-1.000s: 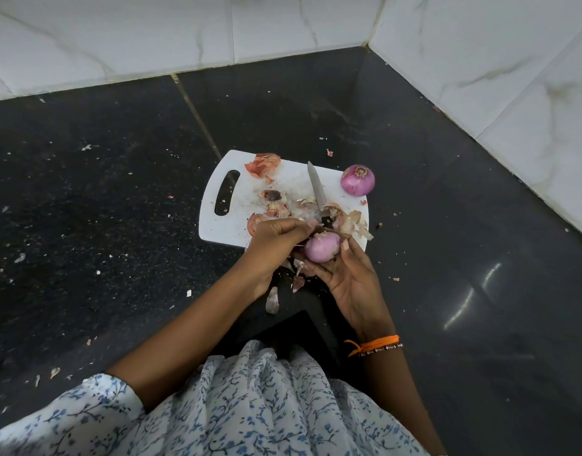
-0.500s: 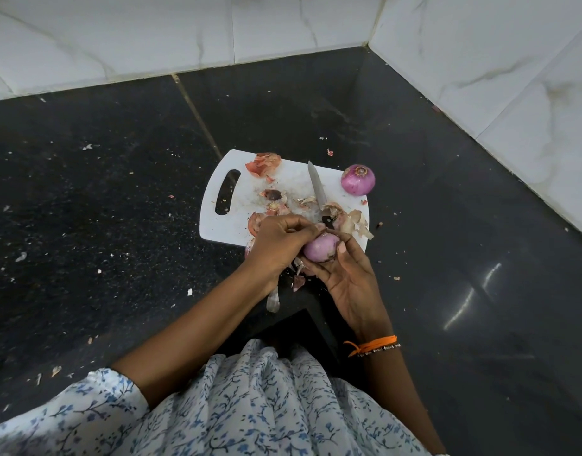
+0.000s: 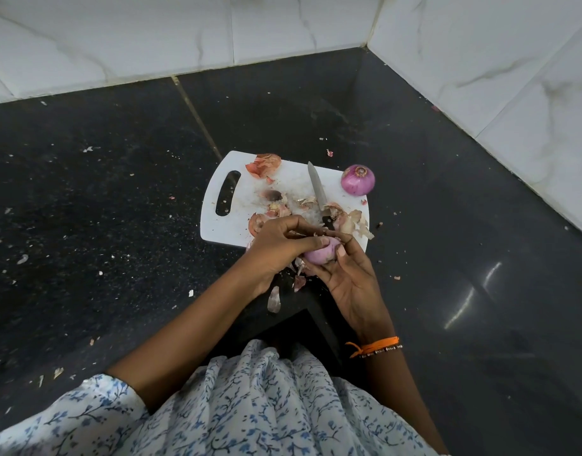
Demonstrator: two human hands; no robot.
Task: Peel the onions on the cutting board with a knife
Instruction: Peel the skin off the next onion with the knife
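Observation:
A pale purple onion sits in my right hand, cupped by its fingers just over the near edge of the white cutting board. My left hand curls over the onion's top, thumb and fingers pinching at its skin. The knife lies on the board with its blade pointing away from me, untouched. A second purple onion stands on the board's far right corner.
Dry onion skins litter the board and the black stone counter. More peel lies under my hands. White marble walls close the counter at the back and right. My floral sleeve fills the bottom.
My left hand has shifted right and closed further over the top of the onion. My right hand keeps cupping it in the same place.

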